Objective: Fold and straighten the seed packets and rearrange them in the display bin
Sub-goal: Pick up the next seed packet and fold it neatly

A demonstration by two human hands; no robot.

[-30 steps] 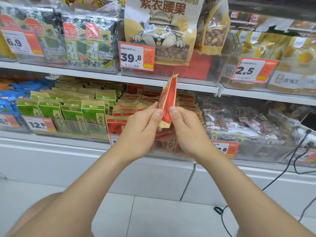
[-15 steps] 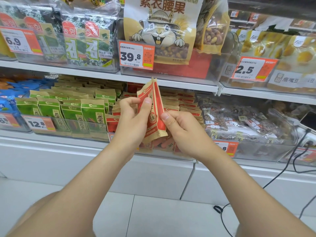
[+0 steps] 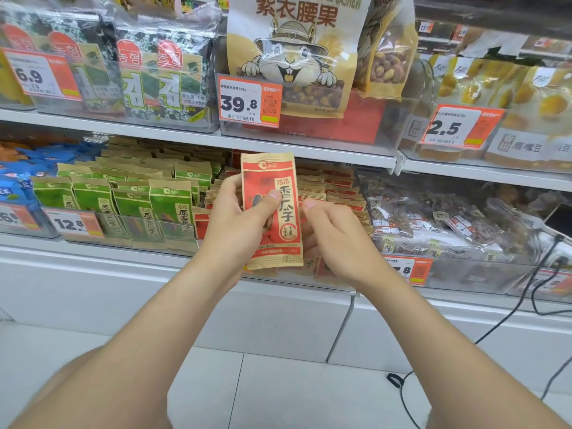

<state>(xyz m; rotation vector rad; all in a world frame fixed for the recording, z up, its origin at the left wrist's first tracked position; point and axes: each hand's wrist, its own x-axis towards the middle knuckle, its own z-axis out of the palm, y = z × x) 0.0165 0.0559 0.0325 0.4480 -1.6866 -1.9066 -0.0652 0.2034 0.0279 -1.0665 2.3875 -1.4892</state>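
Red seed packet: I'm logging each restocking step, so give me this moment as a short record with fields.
held item: red seed packet, upright, printed front facing the camera
left hand: grips the packet's left edge, thumb across the front
right hand: at the packet's right edge, fingers behind it
position: in front of the display bin of matching red packets
neighbour: green seed packets in the bin to the left

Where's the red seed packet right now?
Head view, centre frame: the red seed packet is upright, front facing the camera, held by the left hand and right hand, in front of the red packets in the display bin.
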